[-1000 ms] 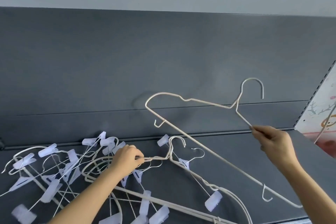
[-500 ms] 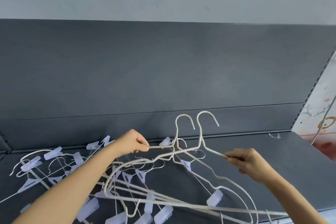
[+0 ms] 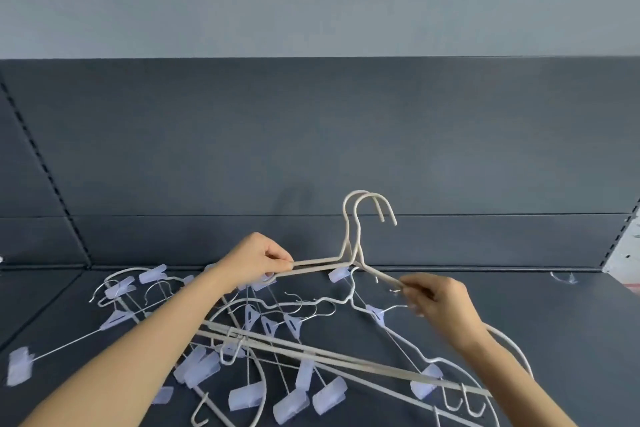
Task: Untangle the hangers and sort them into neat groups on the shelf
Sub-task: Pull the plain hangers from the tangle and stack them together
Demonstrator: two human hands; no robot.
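Two cream wire hangers (image 3: 356, 239) stand side by side above the shelf, hooks up and nearly matched. My left hand (image 3: 258, 262) pinches their left shoulders. My right hand (image 3: 438, 300) pinches their right shoulders, a little lower. Their bottom bars (image 3: 346, 362) run across the lower middle. Under them lies a tangled heap of thin wire clip hangers (image 3: 270, 326) with pale lilac clips, spread over the left and middle of the dark grey shelf (image 3: 554, 340).
The shelf's dark back panel (image 3: 311, 149) rises right behind the hooks. A small clear hook (image 3: 562, 278) lies at the back right of the shelf. A patterned white panel (image 3: 627, 253) borders the right edge. More clips (image 3: 19, 366) reach the left edge.
My right hand has brought its hanger down and left against the one in my left hand. The two hooks have closed up and risen; both hangers are held as a pair.
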